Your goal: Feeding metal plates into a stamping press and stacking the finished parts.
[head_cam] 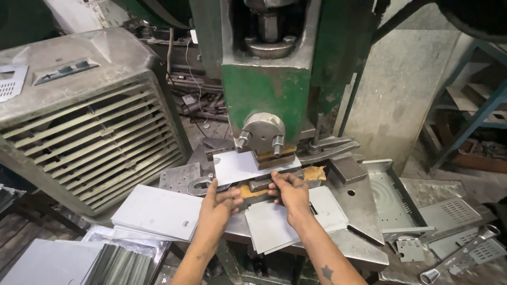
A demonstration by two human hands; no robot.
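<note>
Both hands feed a flat sheet (240,166) into the green press (269,89). The sheet lies level on the die bed, its far edge under the ram (262,132), likely so the punch lands at a set spot. It reaches away from both hands toward the machine.

Left hand (217,203): fingers curled, pinching the sheet's near-left corner, thumb on top. The sheet runs up and right from it. Right hand (289,191): fingers bent down, tips pressing at the sheet's near edge and the die block (266,183); whether it truly grips the sheet or only steadies it, cannot tell. Both hands stay on the near side, short of the ram, probably to keep fingers out of the strike zone.

Just under the right hand and wrist lies a loose stack of blanks (274,227), close for pickup. Left of the left hand, another stack of sheets (158,211). Right of the right hand, well apart, a perforated tray (391,198) and a wrench (459,256). Far left of the left hand, a big louvered cooler (84,126).
</note>
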